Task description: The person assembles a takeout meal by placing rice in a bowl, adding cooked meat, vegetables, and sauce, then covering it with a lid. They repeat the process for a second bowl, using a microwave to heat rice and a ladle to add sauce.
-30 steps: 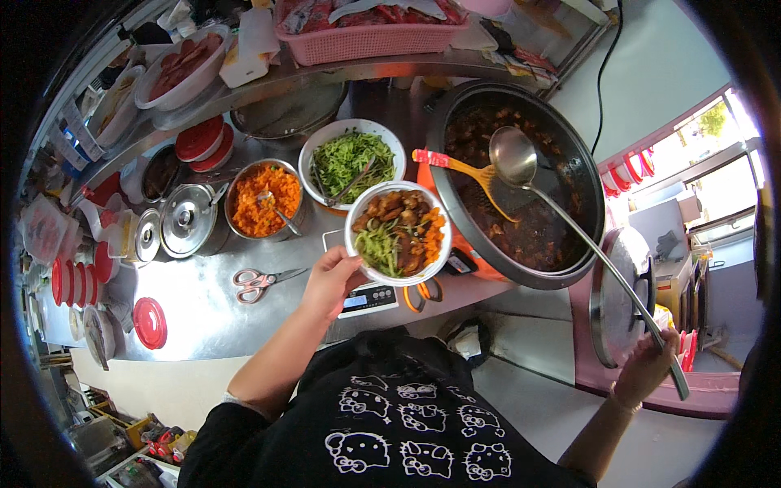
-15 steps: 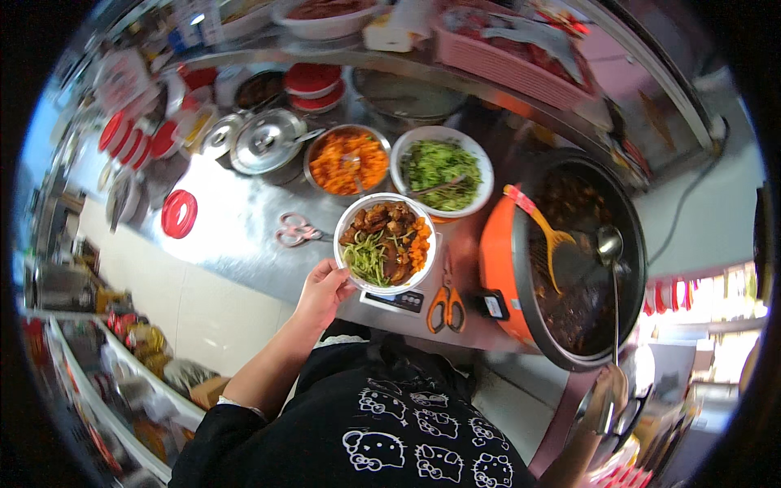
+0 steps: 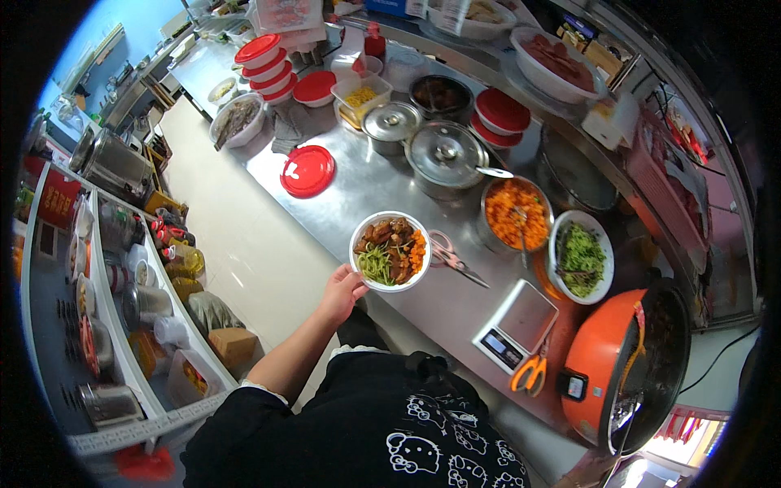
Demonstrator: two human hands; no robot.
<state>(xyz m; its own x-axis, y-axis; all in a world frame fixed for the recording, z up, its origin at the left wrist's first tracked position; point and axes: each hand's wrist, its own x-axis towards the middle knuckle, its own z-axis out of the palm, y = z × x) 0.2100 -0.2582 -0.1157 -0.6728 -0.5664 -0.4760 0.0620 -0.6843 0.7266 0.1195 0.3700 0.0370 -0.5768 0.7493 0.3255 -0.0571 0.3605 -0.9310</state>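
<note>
My left hand grips the near rim of a white bowl and holds it over the steel counter. The bowl holds green vegetables, brown meat pieces and shredded carrot. Only a sliver of my right hand shows at the lower edge. The long handle of a steel ladle runs down to that hand, and the ladle's cup rests in the orange electric pot. An orange slotted spoon leans in the same pot.
A small scale and orange-handled scissors lie near the counter's edge, other scissors beside the bowl. Behind are a carrot bowl, a greens bowl, lidded pots, a red lid. A stocked shelf stands at left.
My left hand has carried the bowl off the scale and leftward along the counter. The view has swung left, so the pot and my right hand now sit at the lower right edge.
</note>
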